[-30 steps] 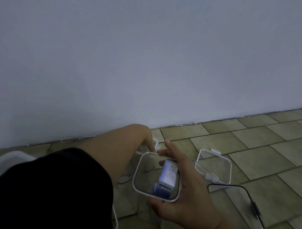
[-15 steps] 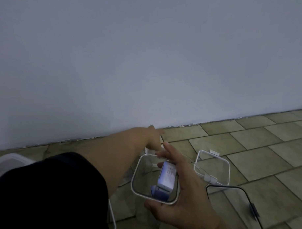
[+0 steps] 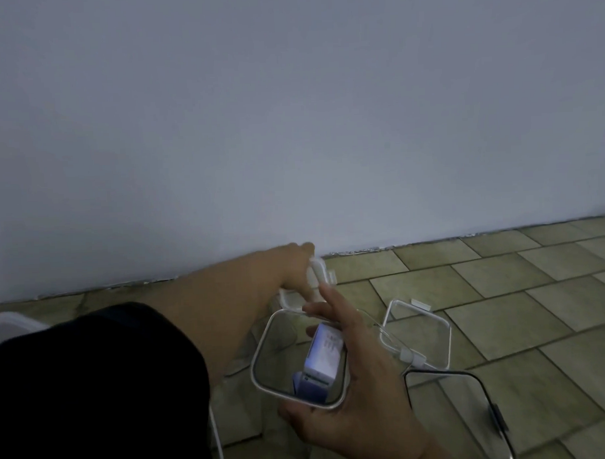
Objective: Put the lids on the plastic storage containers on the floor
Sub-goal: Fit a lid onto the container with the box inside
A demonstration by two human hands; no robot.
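My right hand [image 3: 355, 409] holds a clear square container [image 3: 261, 354] with a white rim from its right side and underneath, fingers curled round it. A white and purple box [image 3: 324, 357] stands inside it. My left hand [image 3: 293, 264] reaches forward over the floor near the wall and grips a white-rimmed clear lid [image 3: 319, 275], tilted and raised just beyond the held container. Much of the lid is hidden behind both hands.
A second clear white-rimmed piece [image 3: 447, 334] lies on the tiled floor to the right. A black-rimmed piece [image 3: 485, 394] lies at the lower right. A white container [image 3: 9, 323] sits at the far left and a white rim [image 3: 217, 438] by my sleeve. The wall [image 3: 325, 125] is close ahead.
My left hand has risen from the floor toward the wall, bringing the white-rimmed lid up with it. My right hand and its container have stayed nearly still.
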